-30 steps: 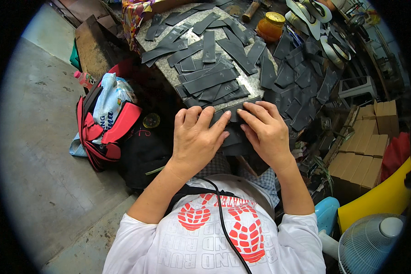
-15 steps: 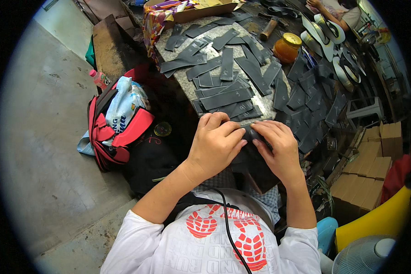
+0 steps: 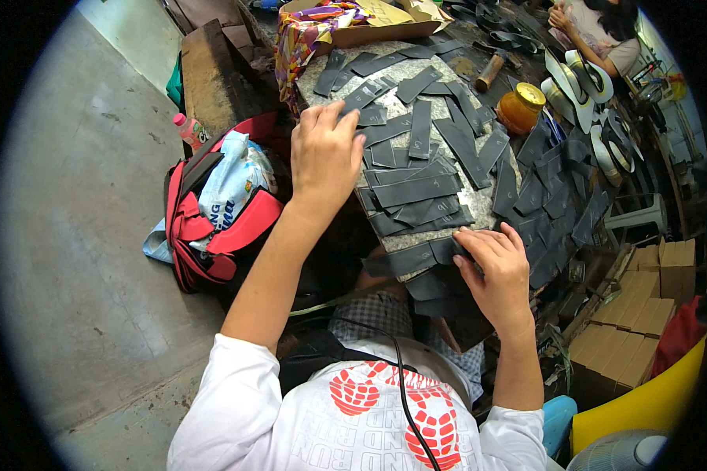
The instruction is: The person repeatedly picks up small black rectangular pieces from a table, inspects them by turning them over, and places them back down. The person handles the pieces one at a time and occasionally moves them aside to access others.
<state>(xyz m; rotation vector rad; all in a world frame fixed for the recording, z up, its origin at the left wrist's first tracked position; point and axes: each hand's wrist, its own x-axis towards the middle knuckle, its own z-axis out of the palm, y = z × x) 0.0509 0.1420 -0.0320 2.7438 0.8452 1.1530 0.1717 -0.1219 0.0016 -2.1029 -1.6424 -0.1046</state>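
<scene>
Left hand (image 3: 324,161): fingers open, near loose black strips (image 3: 420,129) scattered on the speckled stone bench (image 3: 478,201). Right hand (image 3: 496,275): fingers bent against 1 near-edge strip (image 3: 412,259); from here I cannot tell whether they pinch it. This strip seems in progress; finished ones cannot be distinguished.

Block lettering on white shirt (image 3: 314,408), blue letters on pale-blue bag (image 3: 232,184), faint marks on black strips (image 3: 418,190)
</scene>
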